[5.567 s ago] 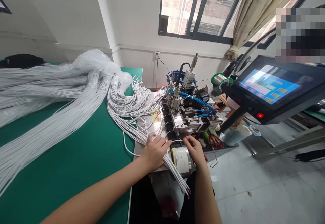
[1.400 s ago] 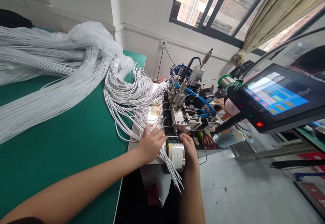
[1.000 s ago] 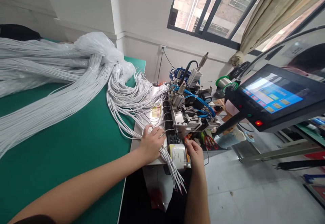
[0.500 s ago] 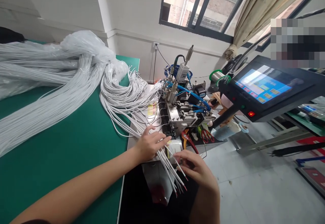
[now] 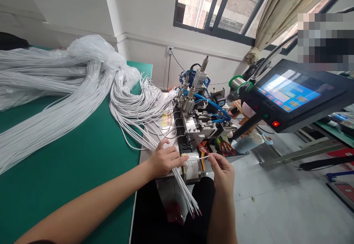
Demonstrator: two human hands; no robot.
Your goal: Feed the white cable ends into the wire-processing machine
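Note:
A bundle of thin white cables (image 5: 184, 192) runs under my left hand (image 5: 166, 159), and its reddish-tipped ends hang down over the table's front edge. My left hand is closed over the bundle, its thumb raised. From its fingertips a single white cable (image 5: 203, 158) stretches to the right. My right hand (image 5: 222, 170) pinches the end of that cable between thumb and fingers. Beneath the cable sits a roll with a pale label (image 5: 193, 167). Just beyond my hands stands a metal machine (image 5: 193, 117) with blue air tubes, several cables lying along its near side.
Long bundles of white cables (image 5: 55, 126), partly in clear plastic, lie across the green tabletop (image 5: 91, 163). A touchscreen panel (image 5: 293, 91) is mounted at right. Orange-handled pliers (image 5: 203, 152) and red-handled scissors (image 5: 228, 149) lie beside the machine. A solder wire spool (image 5: 239, 83) stands behind.
My right hand has closed on one cable end and lifted it up and right, away from the bundle, so it now lies nearly level. My left hand has barely moved.

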